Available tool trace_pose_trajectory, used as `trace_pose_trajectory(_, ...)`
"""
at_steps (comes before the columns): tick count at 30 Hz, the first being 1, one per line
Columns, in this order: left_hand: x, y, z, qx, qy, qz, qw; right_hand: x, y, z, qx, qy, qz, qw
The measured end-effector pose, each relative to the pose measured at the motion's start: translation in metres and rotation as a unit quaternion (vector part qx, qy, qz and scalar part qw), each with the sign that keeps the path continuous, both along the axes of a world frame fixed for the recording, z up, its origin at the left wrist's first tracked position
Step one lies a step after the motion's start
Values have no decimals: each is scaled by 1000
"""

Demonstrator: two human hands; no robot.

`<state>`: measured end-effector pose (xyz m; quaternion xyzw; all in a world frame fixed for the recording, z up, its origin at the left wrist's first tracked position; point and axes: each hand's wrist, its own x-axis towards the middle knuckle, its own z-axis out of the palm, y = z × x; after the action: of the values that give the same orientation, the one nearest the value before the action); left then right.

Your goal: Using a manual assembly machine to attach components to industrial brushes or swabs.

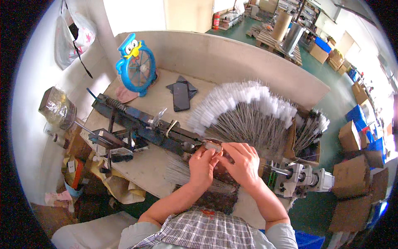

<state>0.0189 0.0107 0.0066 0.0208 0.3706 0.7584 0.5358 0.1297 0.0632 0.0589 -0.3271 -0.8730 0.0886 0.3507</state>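
My left hand (202, 165) and my right hand (240, 162) meet at the right end of a long dark metal jig (141, 124) on the wooden bench (141, 168). Together the fingers pinch a small pale piece (212, 146) at the jig's end. Behind the hands a big fan of thin wire brushes with white bristle tips (244, 108) spreads over the bench. A loose bundle of bare wires (178, 172) lies under my left wrist.
A blue bird-shaped fan (137, 64) stands at the back left beside a dark phone (180, 96) on a grey cloth. A motor unit (304, 177) sits at the right. More brushes (311, 126) fill a box there. Cardboard boxes (352, 176) stand on the green floor.
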Motion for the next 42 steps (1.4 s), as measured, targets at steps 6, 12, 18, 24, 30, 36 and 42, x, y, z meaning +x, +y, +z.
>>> trace_pose_trajectory(6, -4, -4, -3, 6, -9, 1, 1000, 13, 2, -18, -5, -51, -5, 999)
trace_pose_trajectory(12, -7, -15, 9, 32, -91, -34, 995, 16, -9, -18, -18, -17, 0, 1000)
trace_pose_trajectory(18, -3, -18, 0, 34, 4, -60, 998, 26, -2, -10, -42, 16, 14, 999)
trace_pose_trajectory(24, -13, -53, 3, -59, 166, -116, 978, 44, -27, -14, -194, 25, 54, 979)
trace_pose_trajectory(30, -125, -116, -66, -167, 138, 113, 970, 67, -47, -100, -242, -262, 36, 933)
trace_pose_trajectory(36, -293, -214, -102, -191, 147, 321, 916, 82, -38, -88, -218, -281, 59, 933)
trace_pose_trajectory(42, -316, -207, -94, -227, 166, 446, 850, 84, -36, -63, -268, -306, 0, 913)
